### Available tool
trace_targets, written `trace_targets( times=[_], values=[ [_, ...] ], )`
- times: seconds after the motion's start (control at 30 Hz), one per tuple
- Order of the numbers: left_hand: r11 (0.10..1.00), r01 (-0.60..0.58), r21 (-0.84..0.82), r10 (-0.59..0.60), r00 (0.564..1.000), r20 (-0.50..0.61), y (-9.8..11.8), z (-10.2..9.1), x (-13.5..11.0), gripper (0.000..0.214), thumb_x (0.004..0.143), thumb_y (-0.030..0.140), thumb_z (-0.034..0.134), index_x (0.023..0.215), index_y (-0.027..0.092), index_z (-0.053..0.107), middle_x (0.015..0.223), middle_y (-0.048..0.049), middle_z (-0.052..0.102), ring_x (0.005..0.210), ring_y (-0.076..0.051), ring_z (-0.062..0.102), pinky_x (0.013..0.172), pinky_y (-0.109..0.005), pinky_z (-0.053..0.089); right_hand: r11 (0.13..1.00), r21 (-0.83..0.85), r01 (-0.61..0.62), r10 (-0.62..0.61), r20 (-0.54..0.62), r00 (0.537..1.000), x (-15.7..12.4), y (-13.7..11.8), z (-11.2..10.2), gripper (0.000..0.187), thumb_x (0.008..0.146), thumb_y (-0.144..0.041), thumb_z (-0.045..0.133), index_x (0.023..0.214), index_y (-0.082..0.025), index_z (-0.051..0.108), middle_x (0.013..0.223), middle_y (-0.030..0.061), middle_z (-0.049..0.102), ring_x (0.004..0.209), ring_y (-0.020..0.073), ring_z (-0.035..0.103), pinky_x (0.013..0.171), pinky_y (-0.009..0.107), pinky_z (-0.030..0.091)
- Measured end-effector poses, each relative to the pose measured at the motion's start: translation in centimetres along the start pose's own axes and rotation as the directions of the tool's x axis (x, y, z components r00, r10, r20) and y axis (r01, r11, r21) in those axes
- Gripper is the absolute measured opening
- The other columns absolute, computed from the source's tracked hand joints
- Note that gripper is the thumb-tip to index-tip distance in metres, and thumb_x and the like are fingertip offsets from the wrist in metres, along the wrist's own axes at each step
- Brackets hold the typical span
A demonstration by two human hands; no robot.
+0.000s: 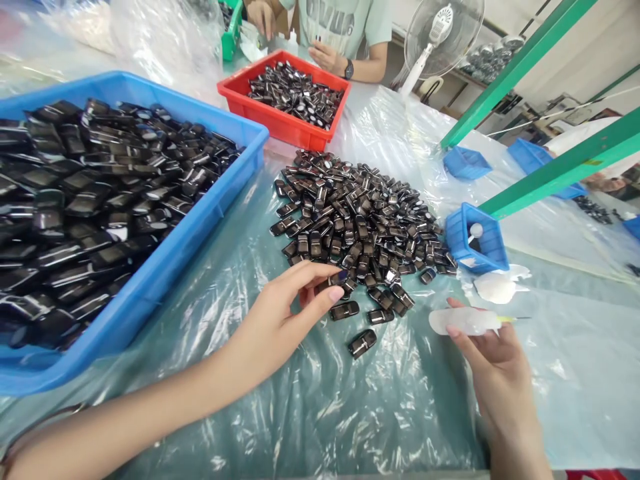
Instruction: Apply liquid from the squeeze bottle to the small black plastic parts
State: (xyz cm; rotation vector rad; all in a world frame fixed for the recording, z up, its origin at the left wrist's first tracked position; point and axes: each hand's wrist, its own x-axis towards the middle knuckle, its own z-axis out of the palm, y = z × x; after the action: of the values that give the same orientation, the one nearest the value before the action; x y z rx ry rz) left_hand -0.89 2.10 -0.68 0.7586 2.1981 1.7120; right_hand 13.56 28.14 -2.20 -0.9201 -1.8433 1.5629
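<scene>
We can make out only large grey letters, cut off and unreadable, on the co-worker's pale shirt (334,20).

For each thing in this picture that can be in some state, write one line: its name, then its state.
left hand: fingers pinching a dark piece at the pile's edge
right hand: shut on the squeeze bottle
squeeze bottle: lying level, needle tip pointing right
pile of dark pieces: loose on the plastic sheet
blue crate: full
red crate: partly filled
fan: cannot tell if running
</scene>
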Motion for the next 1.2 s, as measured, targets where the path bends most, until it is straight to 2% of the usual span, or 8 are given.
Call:
trace_targets(
  times=[0.23,0.33,0.43,0.53,0.63,0.83,1.03,1.2],
  values=[
    [1.0,0.004,0.019,-0.004,1.0,0.002,0.2,0.0,-0.5,0.02,0.1,0.036,0.053,0.116,0.029,0.063,0.098,0.0016,0.061,0.089,-0.016,0.058,0.076,-0.027,0.045,0.899,-0.31,0.31,-0.392,-0.251,0.885,-3.7,-1.3,-0.1,0.036,0.071,-0.028,0.085,0.097,-0.021,0.062,0.089,0.0041,0.065,0.08,0.0199,0.063,0.075,0.034,0.052],
    [1.0,-0.014,0.017,0.013,1.0,0.021,0.2,0.2,-0.7,0.02,0.1,0.034,0.053,0.116,0.029,0.064,0.097,0.0015,0.061,0.09,-0.016,0.058,0.077,-0.027,0.046,0.667,-0.421,0.615,-0.616,0.154,0.773,-5.7,-2.3,1.5,0.01,0.089,-0.016,0.067,0.098,-0.02,0.065,0.088,0.0046,0.066,0.081,0.0191,0.064,0.073,0.032,0.053],
    [1.0,-0.026,0.015,0.026,0.999,-0.021,0.1,0.3,-0.6,0.021,0.1,0.036,0.054,0.115,0.027,0.066,0.104,0.0001,0.064,0.1,-0.018,0.059,0.08,-0.027,0.047,0.458,-0.223,0.86,-0.611,0.623,0.488,-6.0,-3.4,5.0,0.024,0.093,-0.005,0.057,0.111,-0.019,0.064,0.107,0.0071,0.067,0.101,0.0206,0.062,0.084,0.033,0.053],
    [0.999,-0.045,0.02,0.046,0.997,-0.057,0.1,0.1,-0.3,0.022,0.1,0.033,0.053,0.115,0.024,0.065,0.106,-0.0015,0.065,0.102,-0.019,0.06,0.082,-0.028,0.048,0.308,-0.101,0.946,-0.544,0.797,0.262,-5.2,-4.2,8.7,0.025,0.097,-0.005,0.051,0.115,-0.015,0.063,0.11,0.0087,0.068,0.104,0.0243,0.06,0.089,0.039,0.053],
    [0.999,-0.03,0.032,0.032,0.998,-0.058,0.3,-0.2,-0.2,0.023,0.1,0.032,0.051,0.115,0.021,0.065,0.105,-0.0033,0.065,0.1,-0.02,0.061,0.081,-0.03,0.049,0.205,-0.055,0.977,-0.423,0.895,0.139,-4.5,-4.1,11.1,0.027,0.097,-0.004,0.042,0.102,-0.011,0.068,0.095,0.0127,0.069,0.09,0.0283,0.062,0.078,0.042,0.057],
    [1.0,-0.006,0.03,0.005,1.0,0.018,0.2,0.2,-0.6,0.023,0.1,0.031,0.051,0.114,0.021,0.066,0.108,-0.0048,0.066,0.101,-0.022,0.061,0.078,-0.031,0.051,0.242,-0.165,0.956,-0.441,0.859,0.26,-3.7,-2.4,11.4,0.026,0.096,-0.003,0.042,0.095,-0.013,0.067,0.087,0.0131,0.065,0.081,0.0287,0.059,0.073,0.046,0.056],
    [0.996,-0.072,0.056,0.068,0.996,0.063,0.5,0.2,-1.0,0.021,0.101,0.028,0.051,0.118,0.025,0.063,0.099,-0.0024,0.061,0.092,-0.018,0.059,0.079,-0.029,0.048,0.505,-0.188,0.843,-0.486,0.745,0.457,-2.5,-4.0,9.6,0.015,0.1,-0.012,0.047,0.094,-0.021,0.056,0.091,0.0045,0.063,0.087,0.0201,0.06,0.075,0.035,0.054],
    [0.976,-0.187,0.113,0.173,0.977,0.125,0.4,0.1,-1.3,0.025,0.101,0.021,0.054,0.124,0.029,0.059,0.106,-0.0017,0.061,0.098,-0.018,0.058,0.083,-0.028,0.047,0.963,0.122,0.242,-0.262,0.645,0.717,-3.1,-5.1,7.6,0.006,0.099,-0.027,0.059,0.097,-0.029,0.064,0.089,-0.0033,0.065,0.082,0.0091,0.062,0.071,0.018,0.05]
  ],
)
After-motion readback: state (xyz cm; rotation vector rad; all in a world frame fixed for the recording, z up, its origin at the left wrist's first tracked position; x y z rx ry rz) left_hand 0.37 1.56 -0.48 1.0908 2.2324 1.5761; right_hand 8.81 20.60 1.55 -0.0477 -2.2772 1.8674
